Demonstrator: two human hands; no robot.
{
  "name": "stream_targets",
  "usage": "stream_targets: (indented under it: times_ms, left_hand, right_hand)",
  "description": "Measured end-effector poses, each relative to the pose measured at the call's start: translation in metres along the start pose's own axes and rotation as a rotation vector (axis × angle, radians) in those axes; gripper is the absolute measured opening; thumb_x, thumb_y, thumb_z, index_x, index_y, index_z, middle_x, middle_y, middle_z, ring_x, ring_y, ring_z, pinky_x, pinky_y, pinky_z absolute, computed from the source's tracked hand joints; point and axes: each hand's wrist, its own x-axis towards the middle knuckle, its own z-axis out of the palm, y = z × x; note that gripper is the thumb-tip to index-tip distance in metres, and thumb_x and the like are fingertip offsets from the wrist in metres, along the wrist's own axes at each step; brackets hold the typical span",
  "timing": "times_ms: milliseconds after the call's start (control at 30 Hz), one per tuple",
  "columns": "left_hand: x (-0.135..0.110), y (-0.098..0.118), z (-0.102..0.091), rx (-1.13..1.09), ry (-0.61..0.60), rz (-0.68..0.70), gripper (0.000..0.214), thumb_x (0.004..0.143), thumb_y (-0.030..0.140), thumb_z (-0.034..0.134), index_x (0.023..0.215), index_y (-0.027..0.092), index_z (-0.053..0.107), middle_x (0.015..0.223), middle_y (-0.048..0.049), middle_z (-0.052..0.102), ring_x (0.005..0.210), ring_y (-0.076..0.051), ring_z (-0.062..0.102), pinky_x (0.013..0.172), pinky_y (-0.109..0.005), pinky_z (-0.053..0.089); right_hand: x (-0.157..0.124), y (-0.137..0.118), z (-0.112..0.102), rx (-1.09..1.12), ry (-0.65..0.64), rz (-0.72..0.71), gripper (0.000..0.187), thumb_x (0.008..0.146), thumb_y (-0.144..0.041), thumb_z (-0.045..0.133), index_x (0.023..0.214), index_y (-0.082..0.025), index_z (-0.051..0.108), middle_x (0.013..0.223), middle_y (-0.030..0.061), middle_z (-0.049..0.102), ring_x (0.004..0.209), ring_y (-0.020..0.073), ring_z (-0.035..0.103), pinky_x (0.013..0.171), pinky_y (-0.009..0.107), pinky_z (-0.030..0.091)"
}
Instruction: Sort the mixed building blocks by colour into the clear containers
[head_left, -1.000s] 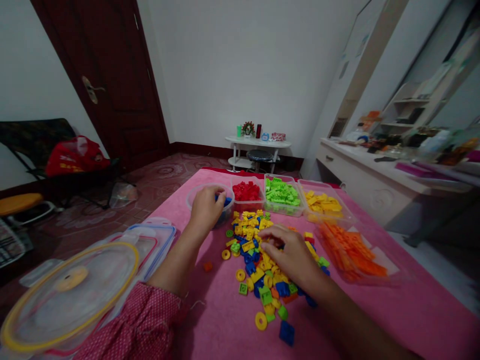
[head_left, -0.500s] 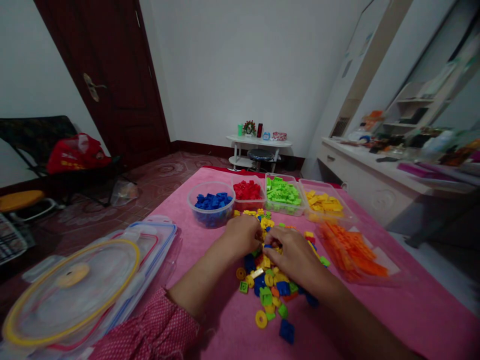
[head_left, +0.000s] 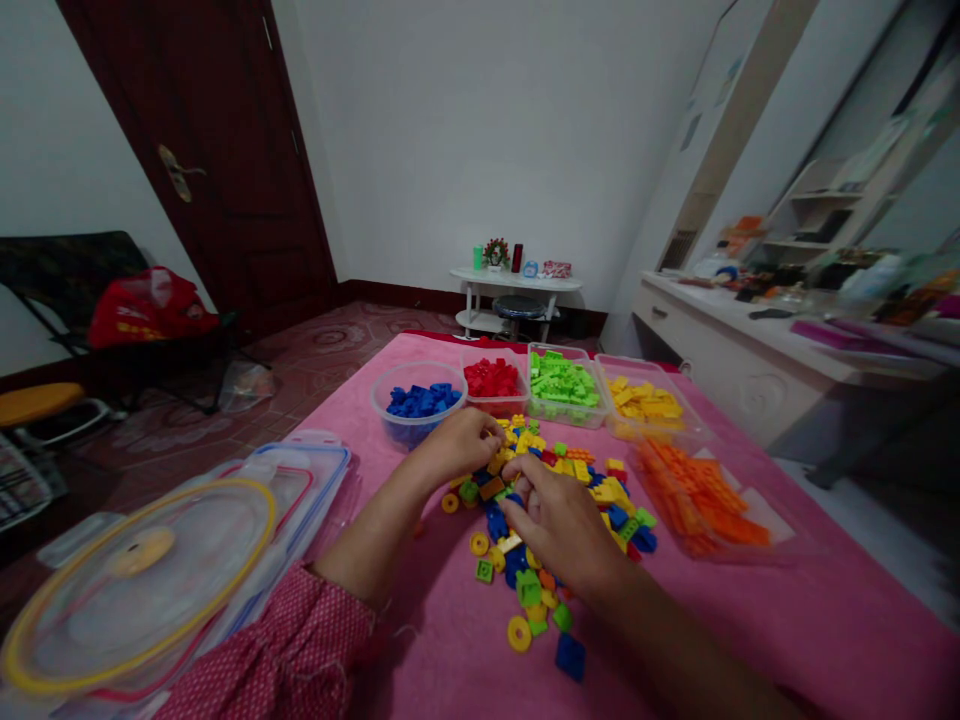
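A heap of mixed coloured plastic bricks (head_left: 555, 500) lies on the pink tablecloth (head_left: 750, 620). My left hand (head_left: 457, 445) rests on the heap's far left side with its fingers curled in a pinch; what they hold is hidden. My right hand (head_left: 559, 520) lies over the middle of the heap, fingers bent down among the bricks. Behind the heap stand a round tub of blue bricks (head_left: 418, 402), a box of red bricks (head_left: 493, 380), a box of green bricks (head_left: 564, 385) and a box of yellow bricks (head_left: 646, 402).
A tray of orange bricks (head_left: 701, 495) lies to the right of the heap. Clear plastic lids (head_left: 172, 560) are stacked at the table's left edge. Further off are a white dresser (head_left: 750, 370), a small white table (head_left: 514, 295), a dark door (head_left: 225, 160) and a chair with a red bag (head_left: 150, 310).
My left hand came back from the blue tub to the heap's far left side. My right hand shifted slightly left and nearer to me over the heap.
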Motion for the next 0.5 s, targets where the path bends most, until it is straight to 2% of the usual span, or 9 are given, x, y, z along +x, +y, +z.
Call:
stream_targets:
  times_ms: [167,233,333,500]
  left_hand:
    - [0.004,-0.002,-0.002,-0.219,0.128,-0.061,0.031,0.079,0.022,0.042,0.075,0.012,0.071,0.06,0.0003,0.057,0.055,-0.011,0.049,0.051,-0.021,0.032]
    - [0.004,0.0,0.001,-0.321,0.135,-0.069,0.029,0.079,0.025,0.044,0.075,0.012,0.07,0.057,0.0019,0.052,0.052,-0.01,0.045,0.049,-0.02,0.03]
    - [0.003,0.002,0.002,-0.522,0.121,-0.128,0.025,0.08,0.026,0.048,0.076,0.013,0.068,0.057,0.0033,0.048,0.049,-0.008,0.041,0.046,-0.018,0.028]
    - [0.001,0.011,0.006,-1.014,0.056,-0.269,0.019,0.079,0.031,0.059,0.082,0.013,0.064,0.056,0.0044,0.045,0.046,-0.006,0.04,0.042,-0.015,0.026]
  right_hand:
    - [-0.003,-0.008,0.007,-0.149,-0.151,-0.066,0.018,0.082,-0.022,0.06,0.099,-0.026,0.066,0.096,0.0004,0.07,0.084,0.0189,0.064,0.071,0.027,0.037]
    - [-0.004,-0.011,0.009,-0.219,-0.207,-0.07,0.014,0.082,-0.025,0.062,0.094,-0.025,0.068,0.098,0.0014,0.069,0.086,0.0201,0.063,0.069,0.028,0.036]
    - [-0.004,-0.01,0.01,-0.268,-0.226,-0.055,0.011,0.081,-0.025,0.064,0.09,-0.023,0.068,0.098,0.0033,0.067,0.083,0.0197,0.062,0.066,0.028,0.035]
    - [0.002,0.0,-0.007,-0.054,-0.166,-0.044,0.003,0.077,-0.018,0.067,0.078,-0.02,0.065,0.085,0.0011,0.064,0.077,0.0152,0.058,0.066,0.024,0.036]
